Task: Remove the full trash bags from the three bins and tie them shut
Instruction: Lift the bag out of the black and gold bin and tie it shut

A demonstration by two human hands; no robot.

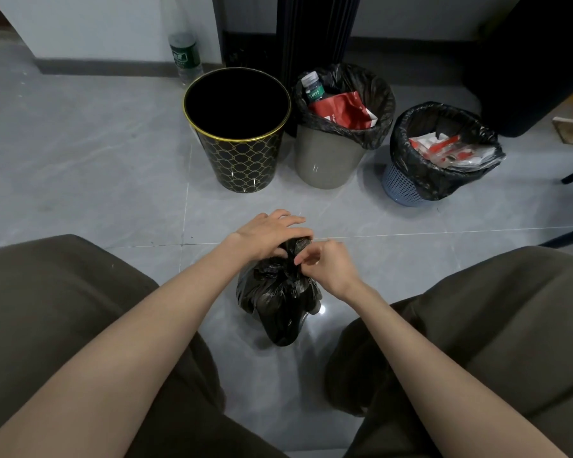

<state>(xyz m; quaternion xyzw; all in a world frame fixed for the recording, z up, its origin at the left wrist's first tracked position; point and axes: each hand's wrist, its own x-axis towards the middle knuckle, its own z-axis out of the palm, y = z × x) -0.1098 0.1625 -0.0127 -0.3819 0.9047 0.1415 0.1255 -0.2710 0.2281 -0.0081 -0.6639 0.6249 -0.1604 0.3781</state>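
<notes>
Together left hand [265, 236] and right hand [332, 266] pinch one bag [278, 302] before three bins [328, 160].

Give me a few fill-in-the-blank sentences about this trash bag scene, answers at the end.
The left hand and right hand hold the trash bag on the tiled ____.
The black-and-gold bin has ____ bag inside.
The middle bin, holding the red packet, is coloured ____.
Bins with bags inside number ____.
Answers: floor; no; grey; two.
</notes>
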